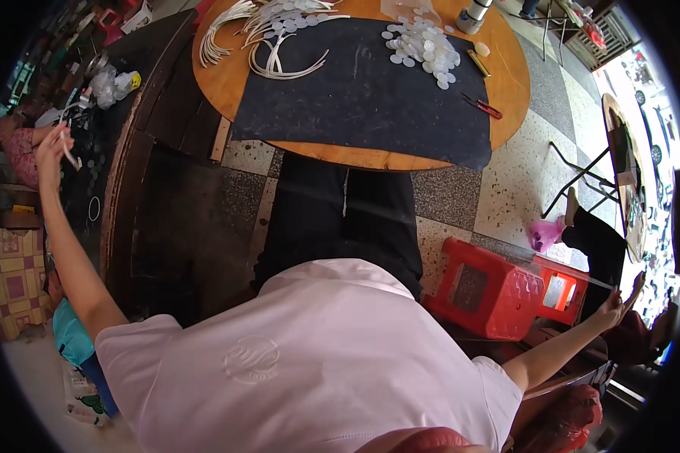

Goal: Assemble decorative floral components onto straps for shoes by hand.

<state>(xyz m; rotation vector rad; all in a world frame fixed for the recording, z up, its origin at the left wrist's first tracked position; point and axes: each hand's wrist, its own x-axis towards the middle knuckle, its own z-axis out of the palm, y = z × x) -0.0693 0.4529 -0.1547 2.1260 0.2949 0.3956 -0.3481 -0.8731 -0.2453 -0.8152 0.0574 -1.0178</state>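
Observation:
My arms are spread wide to both sides. Far left, my left hand [51, 155] is closed on a short white cord [71, 153], whose ends stick out past the fingers. Out at the far right, my right hand [610, 311] pinches a thin pale thread [574, 273], which runs back leftward and fades in front of my body. On the round wooden table [510, 98] lies a dark mat [355, 98]. White cords [279, 73] lie in bundles at its far left, and a heap of translucent discs [427, 49] sits at its far right. Red-handled snips [485, 107] rest at the mat's right edge.
A metal flask [474, 16] and a small yellowish tube [478, 63] stand or lie beside the discs. A dark table [121, 143] is on my left, with another person's arm [23, 143] beyond it. Red plastic stools [491, 291] and a seated person's dark-trousered leg [601, 241] are on my right.

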